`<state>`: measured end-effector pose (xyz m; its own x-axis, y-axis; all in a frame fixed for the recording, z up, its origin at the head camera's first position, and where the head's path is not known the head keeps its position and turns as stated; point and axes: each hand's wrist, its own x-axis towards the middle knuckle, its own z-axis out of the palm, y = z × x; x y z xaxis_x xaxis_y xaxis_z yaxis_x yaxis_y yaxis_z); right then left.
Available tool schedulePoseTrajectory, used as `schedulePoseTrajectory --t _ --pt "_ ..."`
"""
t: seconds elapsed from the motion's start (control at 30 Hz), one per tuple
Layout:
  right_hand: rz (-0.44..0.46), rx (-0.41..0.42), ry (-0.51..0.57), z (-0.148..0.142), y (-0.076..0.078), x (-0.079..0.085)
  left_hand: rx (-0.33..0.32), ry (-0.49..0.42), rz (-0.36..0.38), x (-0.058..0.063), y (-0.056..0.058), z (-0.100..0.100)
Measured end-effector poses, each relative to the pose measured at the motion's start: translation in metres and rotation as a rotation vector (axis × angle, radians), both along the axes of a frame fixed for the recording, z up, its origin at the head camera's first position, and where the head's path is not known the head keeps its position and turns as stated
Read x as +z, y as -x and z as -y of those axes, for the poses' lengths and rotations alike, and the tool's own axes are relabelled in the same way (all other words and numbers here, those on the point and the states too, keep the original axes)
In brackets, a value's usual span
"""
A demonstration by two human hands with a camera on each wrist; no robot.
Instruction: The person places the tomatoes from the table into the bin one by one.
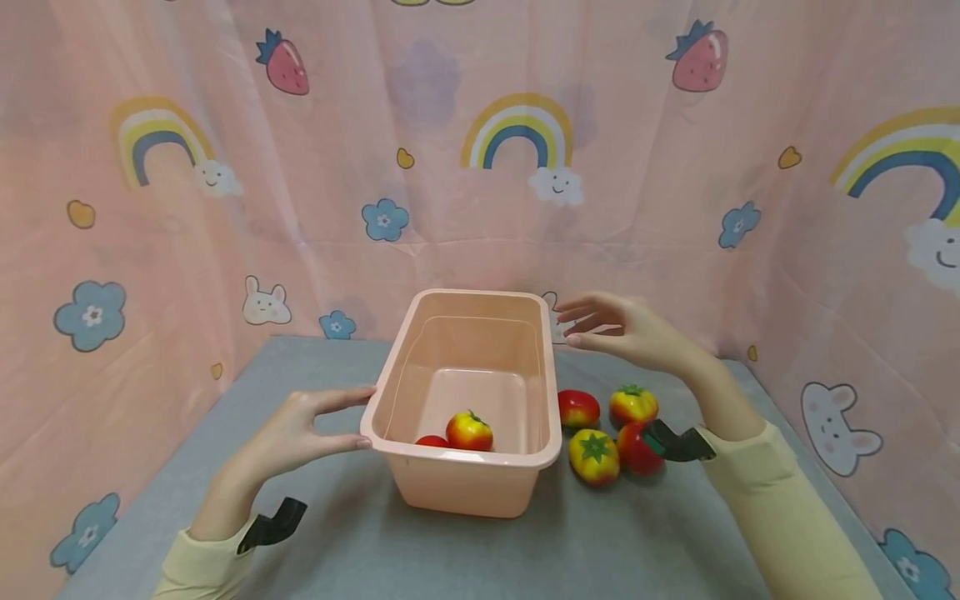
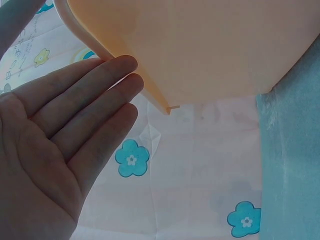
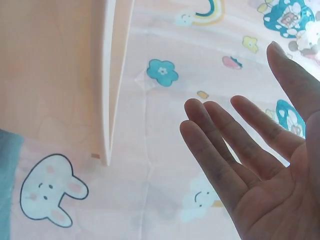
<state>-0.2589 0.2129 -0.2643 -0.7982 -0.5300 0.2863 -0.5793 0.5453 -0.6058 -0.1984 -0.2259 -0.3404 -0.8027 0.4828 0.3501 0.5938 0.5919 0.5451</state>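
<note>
A peach-coloured plastic bin (image 1: 467, 487) stands on the grey table, and two red-and-yellow tomatoes (image 1: 469, 431) lie inside near its front wall. My left hand (image 1: 303, 433) is at the bin's left front corner, thumb and fingertips against the rim; the left wrist view has its fingers (image 2: 95, 95) straight beside the wall. Off the bin's right rim, my right hand (image 1: 626, 329) hovers with loosely extended fingers, holding nothing. In the right wrist view its palm (image 3: 280, 200) faces the camera, apart from the rim (image 3: 106, 85).
Several more tomatoes, one of them yellow with a green top (image 1: 594, 457), lie grouped on the table right of the bin, below my right hand. A pink patterned curtain (image 1: 330, 167) surrounds the table (image 1: 337, 533) at the back and sides.
</note>
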Motion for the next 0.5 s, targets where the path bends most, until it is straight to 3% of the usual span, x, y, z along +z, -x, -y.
schedulePoseTrajectory --t 0.5 --pt "0.011 -0.069 -0.01 -0.022 -0.005 -0.016 0.013 0.004 -0.005 -0.002 0.001 0.001"
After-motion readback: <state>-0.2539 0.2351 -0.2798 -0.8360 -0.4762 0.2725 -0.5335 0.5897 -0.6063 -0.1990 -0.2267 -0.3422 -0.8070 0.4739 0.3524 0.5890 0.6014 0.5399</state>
